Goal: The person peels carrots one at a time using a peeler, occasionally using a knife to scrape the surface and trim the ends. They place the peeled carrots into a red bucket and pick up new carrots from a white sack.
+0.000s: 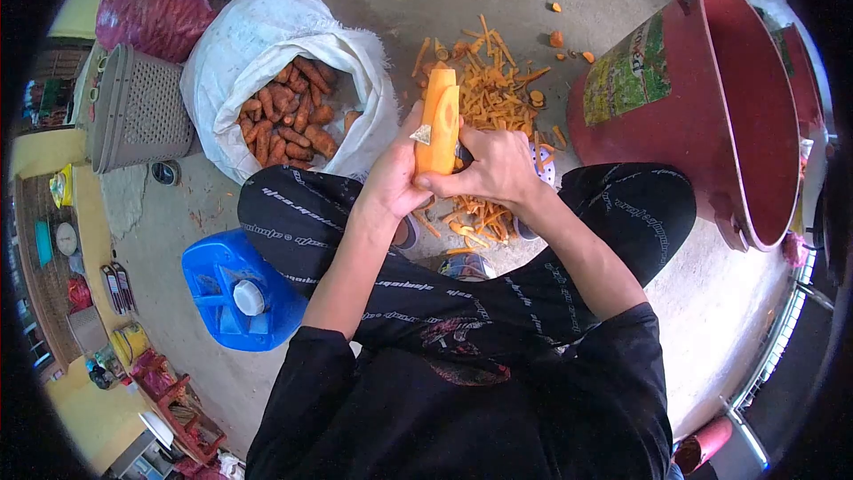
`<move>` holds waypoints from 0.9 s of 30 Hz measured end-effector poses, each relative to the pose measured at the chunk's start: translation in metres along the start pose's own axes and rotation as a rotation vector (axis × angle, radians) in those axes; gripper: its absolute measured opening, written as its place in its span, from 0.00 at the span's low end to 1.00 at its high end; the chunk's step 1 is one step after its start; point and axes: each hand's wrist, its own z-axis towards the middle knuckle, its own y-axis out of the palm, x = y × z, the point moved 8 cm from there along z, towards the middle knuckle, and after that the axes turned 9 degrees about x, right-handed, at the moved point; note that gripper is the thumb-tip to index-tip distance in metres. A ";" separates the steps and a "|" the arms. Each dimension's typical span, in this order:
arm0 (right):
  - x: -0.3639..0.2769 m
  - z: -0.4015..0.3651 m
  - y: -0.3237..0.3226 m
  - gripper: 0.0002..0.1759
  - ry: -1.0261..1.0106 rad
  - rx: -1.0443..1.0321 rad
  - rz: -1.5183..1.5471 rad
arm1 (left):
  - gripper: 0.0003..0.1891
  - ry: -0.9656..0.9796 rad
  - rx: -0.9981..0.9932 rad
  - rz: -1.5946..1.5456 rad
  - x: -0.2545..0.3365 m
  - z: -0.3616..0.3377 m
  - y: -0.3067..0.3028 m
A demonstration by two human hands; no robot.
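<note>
A peeled orange carrot [436, 147] is upright between my two hands, above my lap. My left hand [395, 163] is closed around its left side and lower end. On the right, my right hand [498, 163] is closed, with its thumb pressed against the carrot's lower part. A small pale triangular tip of what looks like a knife [422, 134] shows at the carrot's left edge. The rest of the blade and the handle are hidden by the carrot and fingers. Orange peelings [493, 98] lie heaped on the floor beyond and below my hands.
A white sack [258, 31] of unpeeled carrots [293, 116] stands open at left, beside a grey basket [147, 107]. A large red bucket [657, 116] is close on my right. A blue jerrycan [235, 289] stands by my left knee.
</note>
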 end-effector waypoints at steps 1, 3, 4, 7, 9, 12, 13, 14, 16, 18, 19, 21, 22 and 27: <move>0.000 -0.002 0.002 0.43 -0.001 -0.021 0.015 | 0.20 0.018 0.025 0.025 0.000 -0.001 -0.001; 0.002 -0.002 0.005 0.43 -0.007 -0.057 0.041 | 0.20 0.057 0.066 0.076 0.000 -0.003 -0.002; 0.002 -0.001 0.003 0.43 -0.030 -0.070 0.022 | 0.21 0.017 0.032 0.034 0.000 -0.003 0.002; -0.006 0.006 -0.005 0.44 -0.100 -0.075 0.000 | 0.21 -0.013 -0.032 -0.008 0.006 -0.007 0.010; -0.012 0.004 -0.012 0.44 -0.130 -0.044 0.008 | 0.21 0.064 -0.035 0.061 0.010 -0.006 0.013; -0.006 0.002 -0.009 0.45 -0.091 -0.011 0.000 | 0.20 0.039 -0.049 0.054 0.006 -0.006 0.014; -0.007 0.001 -0.007 0.44 -0.099 0.002 -0.006 | 0.20 0.034 -0.037 0.024 0.006 -0.006 0.012; -0.006 0.001 -0.005 0.44 -0.108 0.017 -0.013 | 0.20 0.029 -0.028 -0.005 0.005 -0.003 0.010; -0.007 0.000 -0.003 0.43 -0.124 0.045 -0.020 | 0.19 0.029 -0.004 -0.042 0.006 0.000 0.007; -0.007 0.000 -0.002 0.42 -0.139 0.067 -0.017 | 0.18 0.038 0.031 -0.059 0.006 0.002 0.002; -0.009 0.000 0.000 0.39 -0.151 0.048 -0.032 | 0.18 0.045 0.009 -0.068 0.007 0.003 0.001; -0.012 -0.002 0.003 0.34 -0.173 0.010 -0.061 | 0.18 0.056 -0.035 -0.086 0.008 0.002 0.001; -0.014 -0.003 0.003 0.34 -0.200 0.038 -0.061 | 0.18 0.058 -0.049 -0.086 0.008 0.001 0.003; -0.021 -0.006 0.003 0.32 -0.285 0.155 -0.032 | 0.18 0.084 0.001 -0.140 0.010 0.004 -0.002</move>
